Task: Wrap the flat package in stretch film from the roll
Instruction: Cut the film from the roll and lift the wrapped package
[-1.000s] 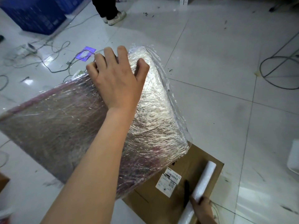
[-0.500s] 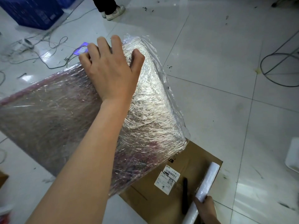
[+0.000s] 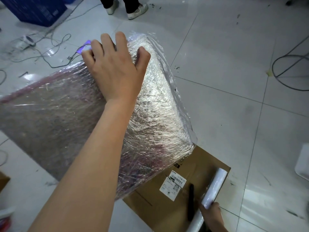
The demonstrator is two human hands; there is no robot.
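The flat package point(image 3: 158, 114) is covered in crinkled clear film and stands tilted above the floor, its lower right corner over a cardboard sheet point(image 3: 160, 208). My left hand point(image 3: 115, 69) lies on its upper face near the far edge. Its fingers curl over that edge and the thumb presses the film. At the bottom right, my right hand point(image 3: 213, 215) grips the stretch film roll point(image 3: 215, 188), which lies slanted on the cardboard. Film trails from the roll towards the bottom edge of the view.
A black stick-like tool point(image 3: 190, 201) and a shipping label point(image 3: 173, 183) are on the cardboard. Cables point(image 3: 55, 52) litter the tiled floor at left, another cable point(image 3: 287, 72) at right. A blue crate point(image 3: 36, 9) and a person's shoes point(image 3: 137, 10) are farther off. A white object point(image 3: 303, 163) is at the right edge.
Both hands keep their holds. The view has shifted slightly; the package and the roll stay almost where they were.
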